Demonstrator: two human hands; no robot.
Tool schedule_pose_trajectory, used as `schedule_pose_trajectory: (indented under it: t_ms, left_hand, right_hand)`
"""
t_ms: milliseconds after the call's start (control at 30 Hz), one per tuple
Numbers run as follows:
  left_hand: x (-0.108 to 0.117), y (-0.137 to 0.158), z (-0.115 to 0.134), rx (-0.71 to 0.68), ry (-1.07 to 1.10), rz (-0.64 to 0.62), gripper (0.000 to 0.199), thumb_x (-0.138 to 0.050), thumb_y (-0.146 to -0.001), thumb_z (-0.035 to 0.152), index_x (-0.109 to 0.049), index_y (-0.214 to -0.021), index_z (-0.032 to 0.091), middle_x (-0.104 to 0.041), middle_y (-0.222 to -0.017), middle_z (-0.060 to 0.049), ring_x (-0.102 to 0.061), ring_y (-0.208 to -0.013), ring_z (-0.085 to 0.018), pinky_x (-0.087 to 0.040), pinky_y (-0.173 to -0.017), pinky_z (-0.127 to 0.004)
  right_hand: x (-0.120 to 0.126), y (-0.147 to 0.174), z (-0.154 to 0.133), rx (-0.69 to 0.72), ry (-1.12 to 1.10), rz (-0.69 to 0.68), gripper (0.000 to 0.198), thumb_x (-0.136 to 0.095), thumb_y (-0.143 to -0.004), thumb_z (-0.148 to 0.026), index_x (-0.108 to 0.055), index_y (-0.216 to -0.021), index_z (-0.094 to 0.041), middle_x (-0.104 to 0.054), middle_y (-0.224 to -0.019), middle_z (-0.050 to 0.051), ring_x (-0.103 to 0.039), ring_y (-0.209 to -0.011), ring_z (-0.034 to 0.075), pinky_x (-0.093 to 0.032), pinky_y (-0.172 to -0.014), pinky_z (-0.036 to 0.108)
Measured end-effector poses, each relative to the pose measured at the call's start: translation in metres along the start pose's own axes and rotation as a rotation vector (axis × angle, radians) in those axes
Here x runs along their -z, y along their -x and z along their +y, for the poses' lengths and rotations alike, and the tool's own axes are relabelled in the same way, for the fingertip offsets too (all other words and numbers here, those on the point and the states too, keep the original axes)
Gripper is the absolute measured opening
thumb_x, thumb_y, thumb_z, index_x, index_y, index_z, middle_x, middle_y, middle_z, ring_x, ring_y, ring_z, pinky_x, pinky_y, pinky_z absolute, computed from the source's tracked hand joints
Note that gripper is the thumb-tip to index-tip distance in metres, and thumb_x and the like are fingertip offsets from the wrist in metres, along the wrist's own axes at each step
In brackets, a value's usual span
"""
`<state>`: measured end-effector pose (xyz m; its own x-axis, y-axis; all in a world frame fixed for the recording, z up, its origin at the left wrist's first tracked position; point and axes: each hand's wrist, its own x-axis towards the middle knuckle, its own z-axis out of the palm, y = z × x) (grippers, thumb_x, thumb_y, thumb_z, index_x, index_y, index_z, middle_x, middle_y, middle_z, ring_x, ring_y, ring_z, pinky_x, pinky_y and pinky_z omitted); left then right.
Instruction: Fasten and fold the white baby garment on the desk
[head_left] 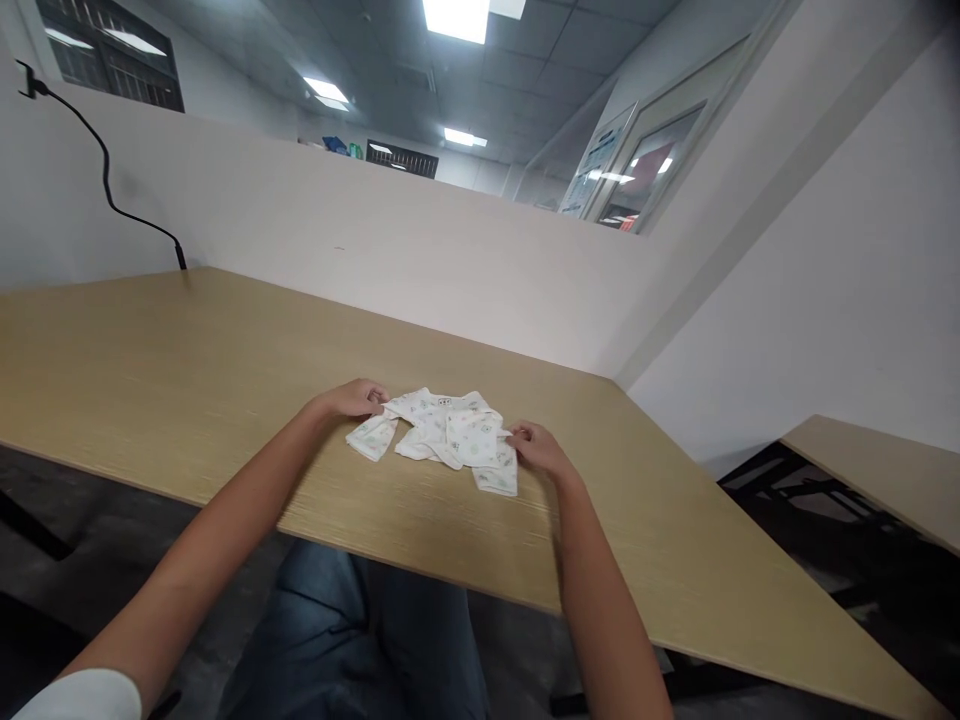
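Observation:
A small white baby shirt (450, 430) with a faint print lies spread on the wooden table, its neckline toward the far side. Its two sleeves angle down toward me, one on each side. My left hand (361, 397) pinches the top of the left sleeve (373, 437), with the fingers curled. At the other side, my right hand (536, 445) is closed on the outer edge of the right sleeve (496, 478). Parts of the fingertips are hidden behind the cloth and the hands.
The wooden table (247, 350) meets a low white partition (420, 250) at the back. A black gooseneck holder (105, 170) rises at the far left. White wall (825, 260) and a second table (885, 470) are on the right. My legs (360, 630) are under the front edge.

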<state>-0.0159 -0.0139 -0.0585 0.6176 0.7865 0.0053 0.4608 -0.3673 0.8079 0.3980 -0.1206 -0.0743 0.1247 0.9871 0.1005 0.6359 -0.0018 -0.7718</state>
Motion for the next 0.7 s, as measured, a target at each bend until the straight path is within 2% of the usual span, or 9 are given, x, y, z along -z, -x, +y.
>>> schedule_pose_trajectory:
  t_ms: [133, 200, 300, 367, 433, 500, 600, 633, 700]
  left_hand:
    - [0.006, -0.004, -0.008, 0.045, 0.038, 0.208, 0.056, -0.070, -0.069, 0.050, -0.072, -0.111, 0.012, -0.064, -0.072, -0.003, -0.054, -0.061, -0.016, -0.036, -0.053, -0.026]
    - [0.011, -0.002, -0.006, 0.056, 0.018, 0.238, 0.065, -0.072, -0.069, 0.056, -0.072, -0.115, 0.011, -0.069, -0.081, -0.006, -0.060, -0.067, -0.019, -0.041, -0.056, -0.027]
    - [0.015, 0.003, -0.002, 0.056, -0.006, 0.080, 0.072, -0.082, -0.059, 0.055, -0.073, -0.118, 0.013, -0.074, -0.093, -0.009, -0.066, -0.078, -0.023, -0.047, -0.063, -0.028]
    - [0.016, 0.006, -0.001, 0.064, 0.020, -0.076, 0.071, -0.085, -0.055, 0.047, -0.073, -0.118, 0.016, -0.076, -0.102, -0.009, -0.069, -0.086, -0.026, -0.050, -0.068, -0.028]
    - [0.015, 0.005, -0.003, 0.071, 0.027, -0.135, 0.067, -0.082, -0.054, 0.037, -0.073, -0.117, 0.017, -0.076, -0.109, -0.008, -0.069, -0.091, -0.027, -0.052, -0.071, -0.029]
    - [0.017, 0.003, -0.006, 0.050, -0.067, -0.016, 0.058, -0.074, -0.057, 0.032, -0.074, -0.113, 0.017, -0.076, -0.109, -0.008, -0.069, -0.093, -0.027, -0.052, -0.074, -0.029]
    - [0.028, 0.004, -0.007, -0.005, -0.333, 0.304, 0.046, -0.067, -0.066, 0.034, -0.075, -0.108, 0.017, -0.076, -0.103, -0.008, -0.067, -0.093, -0.026, -0.050, -0.078, -0.029]
    - [0.033, 0.006, -0.006, -0.002, -0.406, 0.360, 0.048, -0.069, -0.066, 0.038, -0.075, -0.109, 0.018, -0.075, -0.102, -0.008, -0.066, -0.093, -0.026, -0.049, -0.079, -0.029]
    - [0.043, 0.011, -0.004, 0.025, -0.476, 0.368, 0.062, -0.077, -0.063, 0.049, -0.074, -0.117, 0.019, -0.074, -0.103, -0.008, -0.066, -0.093, -0.025, -0.047, -0.078, -0.028]
  right_hand:
    - [0.008, -0.008, 0.015, -0.094, 0.055, 0.341, 0.030, -0.057, -0.070, -0.035, -0.070, -0.089, -0.017, -0.066, -0.069, 0.002, -0.057, -0.063, 0.017, -0.038, -0.057, 0.026]
    - [0.012, -0.009, 0.018, -0.113, 0.054, 0.403, 0.034, -0.057, -0.070, -0.035, -0.073, -0.093, -0.016, -0.070, -0.076, 0.005, -0.060, -0.067, 0.018, -0.041, -0.059, 0.026]
    - [0.020, -0.007, 0.020, -0.158, 0.025, 0.307, 0.036, -0.066, -0.069, -0.041, -0.075, -0.092, -0.015, -0.072, -0.077, 0.005, -0.062, -0.068, 0.019, -0.043, -0.059, 0.026]
    - [0.026, -0.003, 0.023, -0.163, -0.005, 0.210, 0.035, -0.075, -0.064, -0.045, -0.075, -0.083, -0.015, -0.070, -0.071, 0.004, -0.061, -0.066, 0.019, -0.042, -0.057, 0.026]
    - [0.031, 0.002, 0.026, -0.155, -0.065, 0.109, 0.036, -0.082, -0.057, -0.044, -0.073, -0.075, -0.014, -0.067, -0.064, 0.003, -0.059, -0.063, 0.019, -0.041, -0.055, 0.026]
    - [0.033, 0.006, 0.028, -0.154, -0.125, 0.023, 0.037, -0.087, -0.052, -0.042, -0.071, -0.071, -0.014, -0.065, -0.061, 0.003, -0.058, -0.061, 0.019, -0.041, -0.054, 0.027]
    - [0.033, 0.007, 0.025, -0.135, -0.128, 0.020, 0.038, -0.088, -0.048, -0.041, -0.070, -0.068, -0.014, -0.062, -0.058, 0.001, -0.057, -0.059, 0.018, -0.041, -0.053, 0.027]
    - [0.032, 0.007, 0.023, -0.119, -0.114, 0.049, 0.037, -0.087, -0.049, -0.042, -0.069, -0.067, -0.014, -0.061, -0.057, 0.000, -0.056, -0.059, 0.017, -0.040, -0.053, 0.026]
    - [0.032, 0.006, 0.019, -0.092, -0.088, 0.104, 0.036, -0.086, -0.051, -0.043, -0.068, -0.066, -0.015, -0.060, -0.057, -0.001, -0.054, -0.058, 0.015, -0.039, -0.052, 0.025]
